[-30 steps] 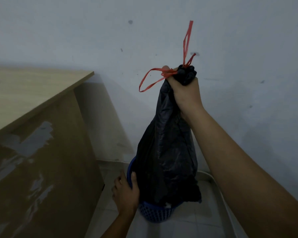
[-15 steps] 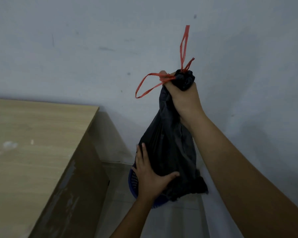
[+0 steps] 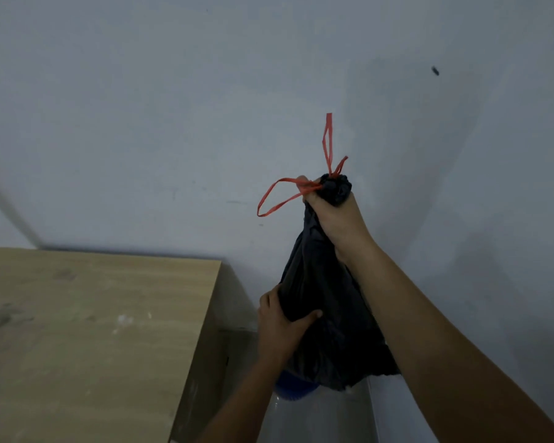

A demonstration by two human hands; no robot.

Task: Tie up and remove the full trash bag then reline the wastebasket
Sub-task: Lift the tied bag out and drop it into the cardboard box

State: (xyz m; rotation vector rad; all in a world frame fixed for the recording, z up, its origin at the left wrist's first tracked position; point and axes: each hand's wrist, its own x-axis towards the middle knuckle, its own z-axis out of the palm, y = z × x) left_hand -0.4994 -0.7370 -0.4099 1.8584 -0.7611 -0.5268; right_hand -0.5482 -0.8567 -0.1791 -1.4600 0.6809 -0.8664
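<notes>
A full black trash bag hangs in the air in front of the wall, its neck tied with red drawstrings that loop out to the left and stick up above the knot. My right hand grips the bag's gathered neck just under the knot. My left hand grips the bag's left side lower down, thumb across the front. Only a small blue part of the wastebasket shows below the bag, on the floor.
A light wooden desk fills the lower left, its right edge close to my left arm. A pale grey wall stands right behind the bag. A strip of tiled floor lies between desk and wall.
The bag has risen clear of the blue wastebasket. My left hand left the basket's rim and took hold of the bag's side. The view tilted upward.
</notes>
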